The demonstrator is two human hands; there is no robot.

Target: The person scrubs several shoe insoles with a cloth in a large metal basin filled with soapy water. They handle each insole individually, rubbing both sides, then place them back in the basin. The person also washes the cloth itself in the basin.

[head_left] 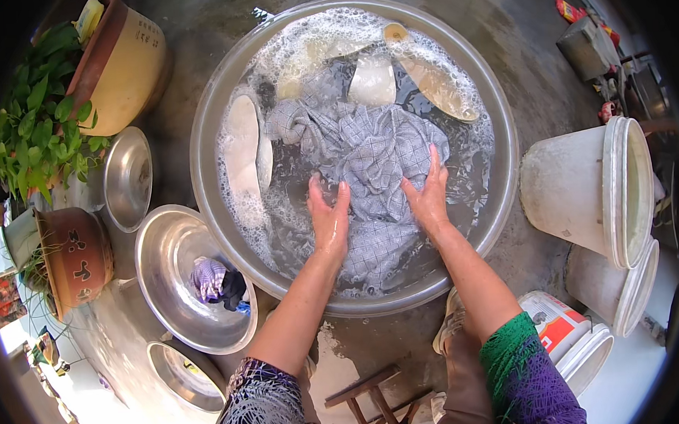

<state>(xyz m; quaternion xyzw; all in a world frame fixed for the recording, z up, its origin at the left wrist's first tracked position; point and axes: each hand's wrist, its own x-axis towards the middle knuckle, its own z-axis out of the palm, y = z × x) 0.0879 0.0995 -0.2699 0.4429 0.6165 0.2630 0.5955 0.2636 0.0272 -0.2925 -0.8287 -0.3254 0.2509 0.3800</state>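
A wide metal basin (198,138) of soapy water lies before me. A wet grey checked cloth (371,148) is bunched in its middle, and part spreads under the water towards me. My left hand (329,218) is at the cloth's left side, thumb and fingers apart, with nothing visible between them. On the right, my right hand (429,194) touches the cloth with spread fingers. A pale shoe insole (243,159) floats along the left wall. Another insole (439,85), with a round mark at one end, floats at the upper right. A whitish insole (372,80) is partly covered by the cloth.
A smaller metal basin (165,265) at the left holds a purple checked cloth (209,279) and a black cloth (233,290). Potted plants (123,62) stand farther left. White plastic buckets (565,185) line the right. A wooden stool (364,387) is near my feet.
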